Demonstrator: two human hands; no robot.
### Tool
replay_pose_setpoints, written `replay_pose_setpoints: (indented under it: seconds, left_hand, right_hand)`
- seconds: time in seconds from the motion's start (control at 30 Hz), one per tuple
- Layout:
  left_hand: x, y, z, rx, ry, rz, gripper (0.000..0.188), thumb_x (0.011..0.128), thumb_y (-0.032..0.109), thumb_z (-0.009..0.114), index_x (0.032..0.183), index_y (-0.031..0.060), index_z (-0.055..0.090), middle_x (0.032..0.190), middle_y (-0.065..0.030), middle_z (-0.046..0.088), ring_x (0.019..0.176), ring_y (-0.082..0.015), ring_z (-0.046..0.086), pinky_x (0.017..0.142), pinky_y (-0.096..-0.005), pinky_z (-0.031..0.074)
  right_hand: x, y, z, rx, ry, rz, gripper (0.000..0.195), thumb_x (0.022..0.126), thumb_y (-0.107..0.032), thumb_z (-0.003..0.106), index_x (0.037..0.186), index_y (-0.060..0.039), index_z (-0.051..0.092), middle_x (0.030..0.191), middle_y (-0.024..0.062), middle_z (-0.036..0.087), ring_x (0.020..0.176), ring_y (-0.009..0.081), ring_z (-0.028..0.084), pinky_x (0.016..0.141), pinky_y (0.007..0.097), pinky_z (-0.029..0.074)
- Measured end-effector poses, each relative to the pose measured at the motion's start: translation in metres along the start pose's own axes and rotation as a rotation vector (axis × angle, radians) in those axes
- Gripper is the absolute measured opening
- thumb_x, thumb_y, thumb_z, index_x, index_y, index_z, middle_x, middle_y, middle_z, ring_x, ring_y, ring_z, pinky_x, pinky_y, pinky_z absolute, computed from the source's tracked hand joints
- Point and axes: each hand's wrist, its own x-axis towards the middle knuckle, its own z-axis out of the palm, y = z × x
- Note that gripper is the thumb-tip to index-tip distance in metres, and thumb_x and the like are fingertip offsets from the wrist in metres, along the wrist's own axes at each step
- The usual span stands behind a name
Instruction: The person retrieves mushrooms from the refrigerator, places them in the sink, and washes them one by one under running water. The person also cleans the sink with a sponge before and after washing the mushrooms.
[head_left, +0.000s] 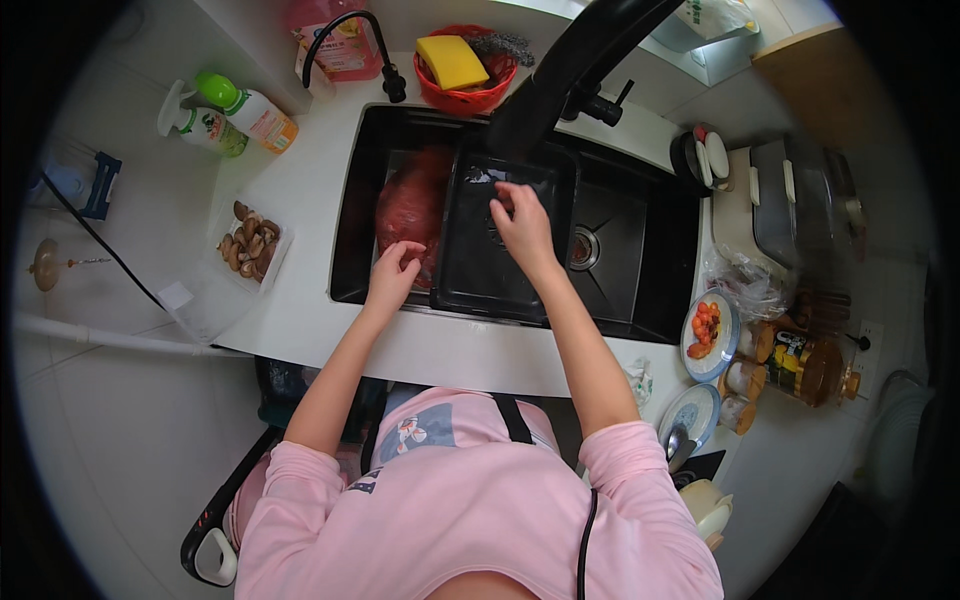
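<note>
A large, glossy red bundle (411, 206) lies in the left part of the black double sink (517, 319). It looks like raw meat or something in a thin red bag; I cannot tell which. My left hand (394, 274) is at its near end, fingers curled over the red surface; whether they pinch it is unclear. Beside the bundle, a black drain tray (487, 277) sits across the middle of the sink, with a wet shine at its far end. Above this tray hovers my right hand (526, 229), fingers bent and apart, holding nothing.
A black faucet (555, 75) reaches over the sink from behind. Shiitake mushrooms (251, 244) fill a clear tray at left, near spray bottles (202, 131). A red basket (465, 97) holds a yellow sponge (451, 62). At right are a plate of tomatoes (705, 326) and glass jars (746, 379).
</note>
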Motion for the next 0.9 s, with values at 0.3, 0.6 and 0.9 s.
replay_pose_setpoints:
  seconds: [0.3,0.6,0.9]
  left_hand:
    - [-0.025,0.011,0.015,-0.068,0.082,-0.009,0.019,0.080,0.005,0.054,0.098,0.0025,0.060,0.089,-0.0052,0.057,0.072,-0.0116,0.055,0.069,-0.0244,0.045]
    - [-0.050,-0.004,-0.008,-0.381,0.135,-0.254,0.018,0.088,0.008,0.052,0.105,0.0052,0.058,0.093,-0.0021,0.062,0.075,-0.0089,0.057,0.069,-0.0224,0.047]
    - [0.036,0.080,-0.049,-1.248,-0.162,-0.077,0.047,0.088,0.019,0.055,0.129,0.0049,0.036,0.121,-0.0080,0.049,0.112,-0.0177,0.048,0.092,-0.0355,0.042]
  right_hand:
    - [0.204,-0.049,0.031,-0.592,0.169,-0.303,0.056,0.075,-0.047,0.061,0.117,-0.0113,0.052,0.101,0.0193,0.055,0.091,0.0358,0.057,0.077,0.0452,0.046]
    - [0.184,-0.086,0.010,-0.210,0.389,-0.632,0.047,0.076,-0.028,0.055,0.118,-0.0078,0.052,0.101,0.0168,0.055,0.100,0.0320,0.049,0.086,0.0418,0.041]
    - [0.034,-0.064,0.047,1.548,-0.485,0.697,0.038,0.090,-0.025,0.033,0.115,-0.0020,0.050,0.111,0.0125,0.057,0.099,0.0243,0.056,0.085,0.0390,0.046]
